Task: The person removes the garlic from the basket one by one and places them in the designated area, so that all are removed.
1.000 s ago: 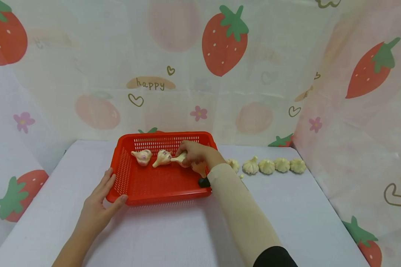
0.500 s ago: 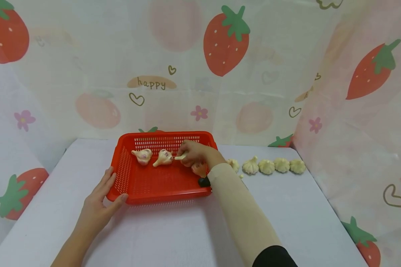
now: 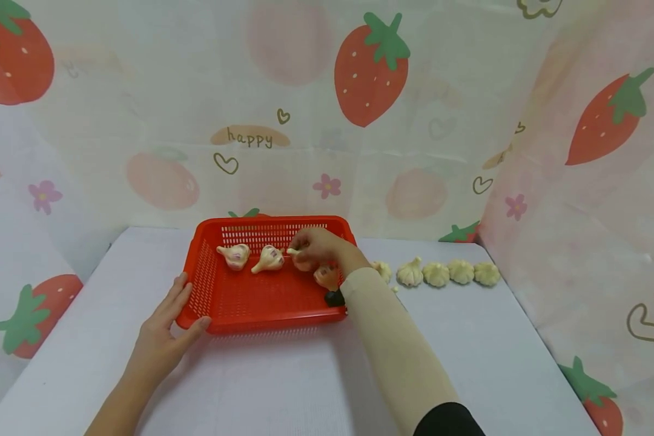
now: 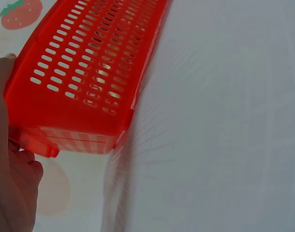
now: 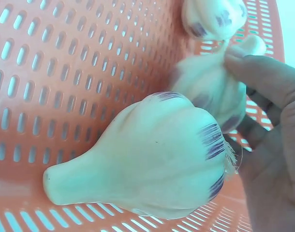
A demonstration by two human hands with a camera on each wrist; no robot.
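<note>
A red perforated plastic basket [image 3: 261, 297] stands on the white-covered table. My left hand [image 3: 160, 342] holds its left end near the front corner, its curled fingers [image 4: 29, 162] partly under the rim in the left wrist view. Inside the basket, my right hand [image 3: 327, 247] pinches the neck of a purple-streaked garlic bulb [image 5: 210, 89] between thumb and fingers. Left of it lie two more bulbs, one garlic bulb [image 3: 269, 258] nearer and another garlic bulb [image 3: 235, 256] farther off. A further garlic bulb [image 3: 327, 277] lies under my right wrist, large in the right wrist view.
Several pale garlic bulbs [image 3: 436, 274] form a row on the table, right of the basket. A small black object [image 3: 335, 298] shows beside my right cuff. Strawberry-printed sheets [image 3: 370, 66] hang behind and at the sides.
My right hand has turned the pinched garlic bulb slightly, and its neck now points more upward and shows less. My left hand stays at the basket's left end.
</note>
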